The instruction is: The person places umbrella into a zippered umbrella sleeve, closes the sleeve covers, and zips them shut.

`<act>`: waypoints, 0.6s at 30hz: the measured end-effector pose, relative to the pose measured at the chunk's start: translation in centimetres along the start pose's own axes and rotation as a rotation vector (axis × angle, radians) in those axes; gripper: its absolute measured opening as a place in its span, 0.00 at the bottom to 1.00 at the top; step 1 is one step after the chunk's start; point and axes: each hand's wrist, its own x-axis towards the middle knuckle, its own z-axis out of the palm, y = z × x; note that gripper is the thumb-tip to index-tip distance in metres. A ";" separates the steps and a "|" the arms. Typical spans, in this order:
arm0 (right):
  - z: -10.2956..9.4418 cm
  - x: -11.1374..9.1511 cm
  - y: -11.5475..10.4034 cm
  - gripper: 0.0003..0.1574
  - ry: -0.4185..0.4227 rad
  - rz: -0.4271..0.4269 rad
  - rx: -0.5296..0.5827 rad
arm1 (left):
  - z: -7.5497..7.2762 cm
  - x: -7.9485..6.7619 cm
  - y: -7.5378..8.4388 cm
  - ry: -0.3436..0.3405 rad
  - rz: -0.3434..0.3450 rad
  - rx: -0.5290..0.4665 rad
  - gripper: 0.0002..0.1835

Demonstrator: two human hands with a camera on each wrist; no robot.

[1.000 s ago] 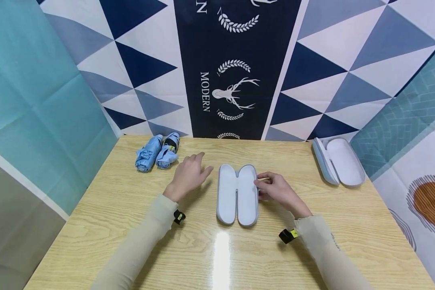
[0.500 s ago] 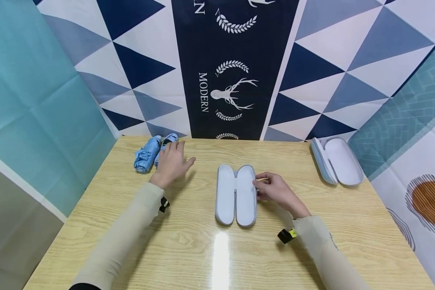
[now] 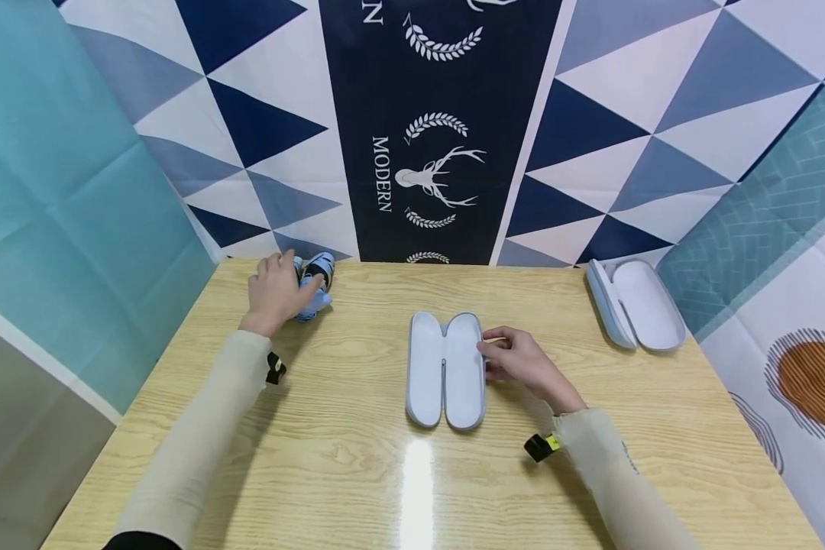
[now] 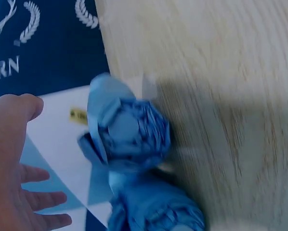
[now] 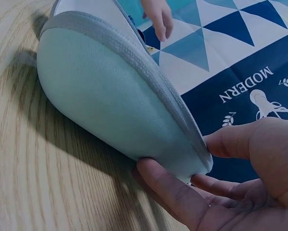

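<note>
Wood-grain table [image 3: 344, 458] supports all items. Pale case [image 3: 425, 374] lies spread open at mid-table; a careless tug could slide it or swing its halves together. Left hand [image 3: 273, 290] is at the far left, fingers extended, grasping nothing, beside the strapped blue bundle [image 3: 311, 296]. Right hand [image 3: 522, 360] pinches the case's right edge between thumb and fingers; uneven pressure there might tip it. The second blue bundle [image 4: 158, 204] lies alongside the strapped one, so reaching for either could roll its neighbour; loose folds might slip.
</note>
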 end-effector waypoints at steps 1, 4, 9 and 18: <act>0.0 0.0 0.0 0.33 0.000 0.001 0.001 | -0.1 0.0 -0.4 -0.007 -0.017 -0.003 0.48; 0.0 0.0 0.1 0.33 -0.002 0.001 -0.003 | -0.4 0.0 -1.7 -0.024 -0.063 -0.034 0.50; -0.1 0.1 0.1 0.32 0.000 0.002 -0.007 | -0.8 0.1 -3.6 -0.057 -0.125 -0.081 0.52; 0.0 0.1 0.3 0.31 0.001 0.001 -0.002 | -1.0 0.0 -6.3 -0.195 -0.240 -0.194 0.46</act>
